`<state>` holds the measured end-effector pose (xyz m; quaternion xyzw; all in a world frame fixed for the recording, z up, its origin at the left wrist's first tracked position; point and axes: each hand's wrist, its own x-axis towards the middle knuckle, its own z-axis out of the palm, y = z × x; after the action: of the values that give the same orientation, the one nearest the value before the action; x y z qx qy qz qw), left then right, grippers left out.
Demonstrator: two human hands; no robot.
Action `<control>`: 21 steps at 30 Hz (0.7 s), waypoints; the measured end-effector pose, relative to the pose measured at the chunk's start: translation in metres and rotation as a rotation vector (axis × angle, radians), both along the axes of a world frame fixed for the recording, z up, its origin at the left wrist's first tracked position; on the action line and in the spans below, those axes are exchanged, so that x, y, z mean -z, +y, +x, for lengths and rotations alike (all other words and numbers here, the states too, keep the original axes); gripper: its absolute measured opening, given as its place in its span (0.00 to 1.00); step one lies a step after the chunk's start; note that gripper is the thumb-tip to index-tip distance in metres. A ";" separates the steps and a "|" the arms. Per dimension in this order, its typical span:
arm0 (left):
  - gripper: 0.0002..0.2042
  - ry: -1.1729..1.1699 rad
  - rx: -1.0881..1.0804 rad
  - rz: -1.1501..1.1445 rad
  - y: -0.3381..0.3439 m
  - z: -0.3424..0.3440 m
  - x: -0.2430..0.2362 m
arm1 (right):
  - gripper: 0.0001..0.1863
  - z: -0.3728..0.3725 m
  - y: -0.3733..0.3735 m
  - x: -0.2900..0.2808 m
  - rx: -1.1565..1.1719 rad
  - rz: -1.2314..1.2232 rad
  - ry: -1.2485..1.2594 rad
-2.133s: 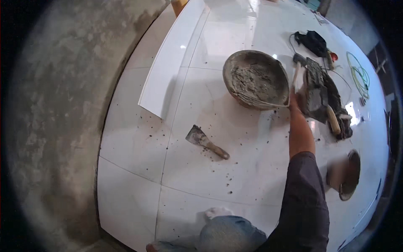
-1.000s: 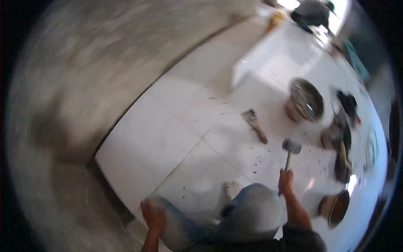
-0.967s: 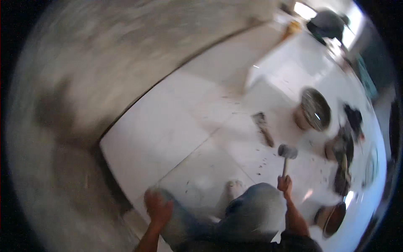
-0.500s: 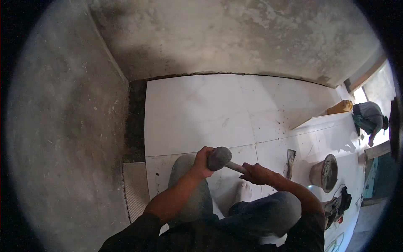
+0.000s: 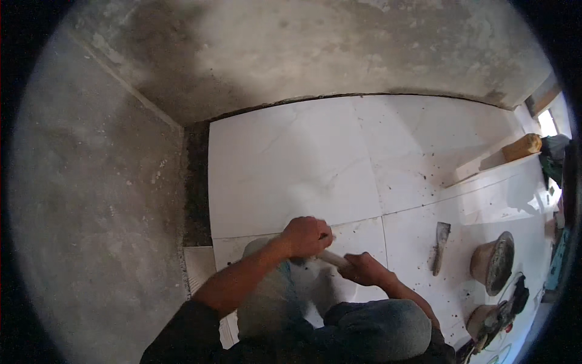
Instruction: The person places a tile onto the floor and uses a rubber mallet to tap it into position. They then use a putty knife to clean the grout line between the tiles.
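Observation:
A rubber mallet with a pale handle (image 5: 331,259) is held low in front of me, above my bent knees. My right hand (image 5: 365,269) is wrapped round the handle's lower end. My left hand (image 5: 308,236) is curled closed at the other end, by the mallet's dark head, which it mostly covers; only a dark bit shows beneath the hand. Under and beyond my hands lies a large white floor tile (image 5: 273,170) with faint grey veins.
A trowel-like scraper (image 5: 441,247) lies on the tiles to the right. Beyond it stand a mortar-crusted bucket (image 5: 492,262) and a second bucket with dark tools. A tilted tile (image 5: 494,171) and yellowish bag (image 5: 522,147) sit far right, near a partly visible person. Bare walls (image 5: 103,182) border the left and back.
My left hand has rolled over the mallet's head, which was plainly visible before and is now mostly hidden. My view has shifted left, so the bucket and person sit further right.

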<state>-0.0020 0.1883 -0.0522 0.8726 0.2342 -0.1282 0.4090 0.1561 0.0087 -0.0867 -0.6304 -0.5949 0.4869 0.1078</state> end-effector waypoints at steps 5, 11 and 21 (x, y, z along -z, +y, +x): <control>0.18 -0.165 -0.030 -1.201 0.017 -0.020 0.037 | 0.15 0.030 0.009 -0.021 -0.152 -0.025 0.393; 0.27 -0.259 -0.796 -0.137 0.051 -0.033 0.135 | 0.17 0.042 0.066 0.023 0.526 -0.022 0.381; 0.37 0.261 -0.509 0.655 0.091 -0.041 0.184 | 0.14 0.041 0.098 0.095 0.533 0.306 -0.024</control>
<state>-0.0429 0.2795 -0.2363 0.8472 0.5201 -0.0511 0.0959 0.1969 0.1063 -0.1816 -0.7464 -0.4762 0.3388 0.3184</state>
